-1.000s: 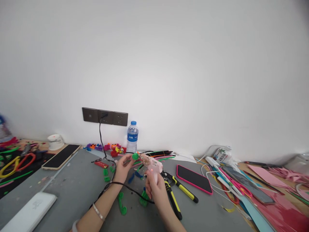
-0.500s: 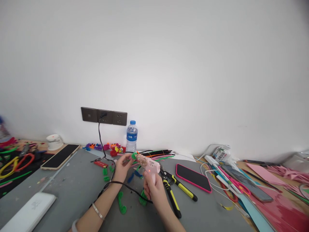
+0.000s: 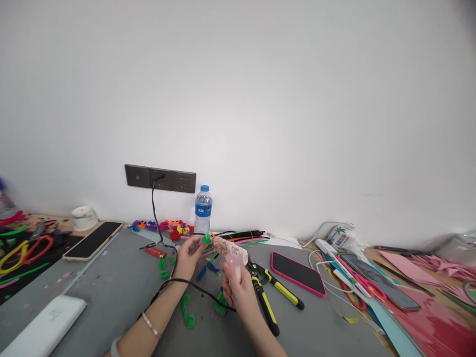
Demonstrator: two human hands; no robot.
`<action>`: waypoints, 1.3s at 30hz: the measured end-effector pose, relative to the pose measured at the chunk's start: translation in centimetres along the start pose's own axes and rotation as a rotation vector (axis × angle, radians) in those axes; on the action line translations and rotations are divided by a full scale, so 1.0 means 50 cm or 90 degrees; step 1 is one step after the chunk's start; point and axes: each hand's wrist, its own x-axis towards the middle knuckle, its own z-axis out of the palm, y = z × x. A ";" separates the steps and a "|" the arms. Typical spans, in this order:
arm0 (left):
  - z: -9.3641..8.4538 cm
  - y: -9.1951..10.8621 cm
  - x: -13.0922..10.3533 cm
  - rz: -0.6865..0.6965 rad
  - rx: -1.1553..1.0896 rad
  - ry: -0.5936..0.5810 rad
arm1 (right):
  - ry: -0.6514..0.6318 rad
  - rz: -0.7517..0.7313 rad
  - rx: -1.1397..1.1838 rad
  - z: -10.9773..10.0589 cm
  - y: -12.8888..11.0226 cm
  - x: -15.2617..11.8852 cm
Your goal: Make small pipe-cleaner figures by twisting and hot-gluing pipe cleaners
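Note:
My right hand (image 3: 238, 285) is wrapped round the handle of a pale pink glue gun (image 3: 232, 253), which has a small red light on its side. The gun's nozzle end points left, close to a small coiled green pipe-cleaner piece (image 3: 207, 239). That piece is pinched in the fingertips of my left hand (image 3: 189, 255). Whether the nozzle touches it, I cannot tell. A black cord (image 3: 201, 286) runs across my left forearm toward the gun. Bent green pieces (image 3: 187, 312) lie on the grey mat below my hands, and yellow-and-black pliers (image 3: 273, 287) lie beside my right hand.
A water bottle (image 3: 203, 208) stands against the wall, right of the sockets (image 3: 160, 178). Phones (image 3: 297, 273) lie on both sides. A white power bank (image 3: 48, 325) rests at front left. Scissors (image 3: 37, 250) lie far left; pink sheets (image 3: 409, 267) and cables are at right.
The glue gun and my right hand have shifted very slightly right and down, with the nozzle a little farther from the green piece. My left hand stays nearly still.

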 end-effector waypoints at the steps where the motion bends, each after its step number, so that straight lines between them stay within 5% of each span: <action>1: 0.000 0.001 0.000 0.002 0.000 -0.001 | -0.001 -0.002 0.001 0.000 -0.001 0.000; 39: 0.000 -0.006 0.002 0.010 -0.018 -0.001 | -0.018 0.010 -0.041 0.001 -0.017 -0.001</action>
